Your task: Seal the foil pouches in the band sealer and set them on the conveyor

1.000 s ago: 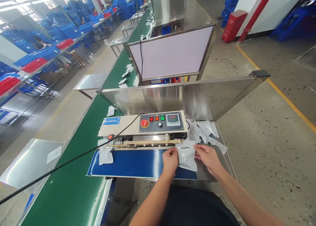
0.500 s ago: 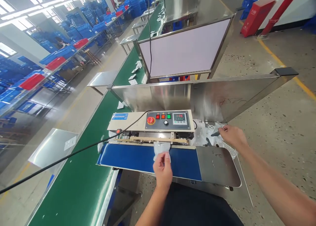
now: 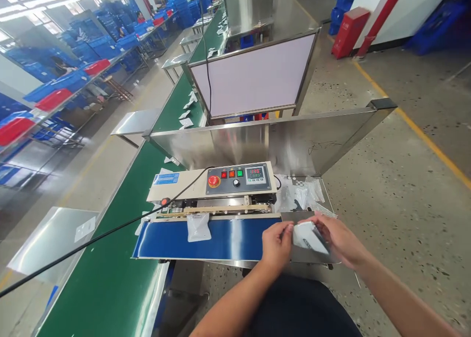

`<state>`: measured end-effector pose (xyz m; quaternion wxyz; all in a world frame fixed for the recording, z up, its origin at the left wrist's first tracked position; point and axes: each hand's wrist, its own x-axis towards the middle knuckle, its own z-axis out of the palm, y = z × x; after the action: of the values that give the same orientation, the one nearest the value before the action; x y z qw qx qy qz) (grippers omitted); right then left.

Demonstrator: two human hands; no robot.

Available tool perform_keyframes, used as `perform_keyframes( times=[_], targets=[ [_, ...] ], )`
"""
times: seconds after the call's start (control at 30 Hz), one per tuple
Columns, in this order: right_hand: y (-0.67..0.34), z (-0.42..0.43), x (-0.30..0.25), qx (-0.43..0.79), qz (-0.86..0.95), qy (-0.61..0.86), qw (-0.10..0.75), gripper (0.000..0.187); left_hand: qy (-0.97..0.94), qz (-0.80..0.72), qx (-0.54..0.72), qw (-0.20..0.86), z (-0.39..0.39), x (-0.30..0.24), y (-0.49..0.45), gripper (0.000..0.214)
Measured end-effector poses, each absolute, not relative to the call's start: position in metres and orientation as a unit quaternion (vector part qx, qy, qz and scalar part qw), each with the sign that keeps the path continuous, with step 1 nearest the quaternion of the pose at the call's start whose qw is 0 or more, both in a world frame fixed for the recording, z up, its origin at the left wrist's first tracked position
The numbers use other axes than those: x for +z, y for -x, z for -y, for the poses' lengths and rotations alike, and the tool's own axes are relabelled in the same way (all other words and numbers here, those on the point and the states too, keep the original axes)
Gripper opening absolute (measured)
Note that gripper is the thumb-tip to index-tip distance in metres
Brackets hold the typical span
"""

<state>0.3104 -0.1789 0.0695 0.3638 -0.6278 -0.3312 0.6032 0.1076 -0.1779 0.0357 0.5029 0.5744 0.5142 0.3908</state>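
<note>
My left hand point(image 3: 277, 245) and my right hand point(image 3: 340, 239) hold a white plastic pouch point(image 3: 309, 238) between them, tilted, above the steel end of a band sealer's table. Its far edge is partly hidden by my right fingers. On the sealer's blue conveyor belt point(image 3: 235, 239) lies a clear sealed pouch point(image 3: 198, 227), apart from both hands and close to the heated jaws. Behind my hands, a loose pile of clear pouches point(image 3: 300, 195) lies on a steel tray point(image 3: 324, 192) beside the band sealer point(image 3: 221, 187).
A stainless steel panel point(image 3: 235, 143) stands behind the sealer. A black cable point(image 3: 110, 234) crosses the sealer toward the lower left, above a long green conveyor point(image 3: 110, 258). Farther off stand shelves of blue crates point(image 3: 84, 47) and a red cabinet point(image 3: 349, 33).
The clear pouch on the blue belt has travelled left. My right hand has come back from the pile, and both hands now hold a white pouch together.
</note>
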Motion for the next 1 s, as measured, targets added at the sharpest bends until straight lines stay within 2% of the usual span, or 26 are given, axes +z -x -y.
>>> perform_keyframes(
  times=[0.1,0.17,0.23,0.3,0.4,0.5,0.6,0.7,0.8,0.93,1.0],
  targets=[
    [-0.288,0.205,0.047,0.656,0.233,0.555,0.455,0.069,-0.509,-0.563,0.379,0.529,0.181,0.023,-0.106,0.054],
    [-0.276,0.22,0.032,0.619,0.211,0.553,0.516,0.065,-0.51,-0.574,0.375,0.519,0.182,0.015,-0.107,0.056],
    [-0.271,0.235,0.017,0.564,0.22,0.586,0.538,0.06,-0.531,-0.58,0.374,0.491,0.183,0.011,-0.107,0.053],
    [-0.279,0.251,0.005,0.493,0.284,0.646,0.509,0.052,-0.548,-0.579,0.377,0.471,0.184,0.01,-0.104,0.048],
    [-0.303,0.271,-0.005,0.355,0.499,0.681,0.402,0.035,-0.571,-0.553,0.399,0.457,0.185,0.01,-0.092,0.045],
    [-0.313,0.271,-0.002,0.23,0.715,0.589,0.298,0.039,-0.574,-0.545,0.414,0.45,0.185,0.008,-0.073,0.049],
    [-0.291,0.249,0.012,0.175,0.83,0.462,0.259,0.04,-0.549,-0.568,0.43,0.438,0.189,0.008,-0.044,0.054],
    [-0.253,0.221,0.035,0.212,0.842,0.391,0.305,0.03,-0.543,-0.568,0.465,0.409,0.199,0.017,-0.008,0.061],
    [-0.228,0.203,0.06,0.32,0.768,0.418,0.365,0.022,-0.599,-0.516,0.468,0.394,0.214,0.033,0.019,0.067],
    [-0.23,0.195,0.076,0.441,0.661,0.497,0.348,0.032,-0.623,-0.522,0.434,0.388,0.224,0.044,0.008,0.045],
    [-0.238,0.196,0.072,0.482,0.606,0.522,0.357,0.041,-0.583,-0.553,0.43,0.411,0.221,0.04,-0.013,0.044]
  ],
)
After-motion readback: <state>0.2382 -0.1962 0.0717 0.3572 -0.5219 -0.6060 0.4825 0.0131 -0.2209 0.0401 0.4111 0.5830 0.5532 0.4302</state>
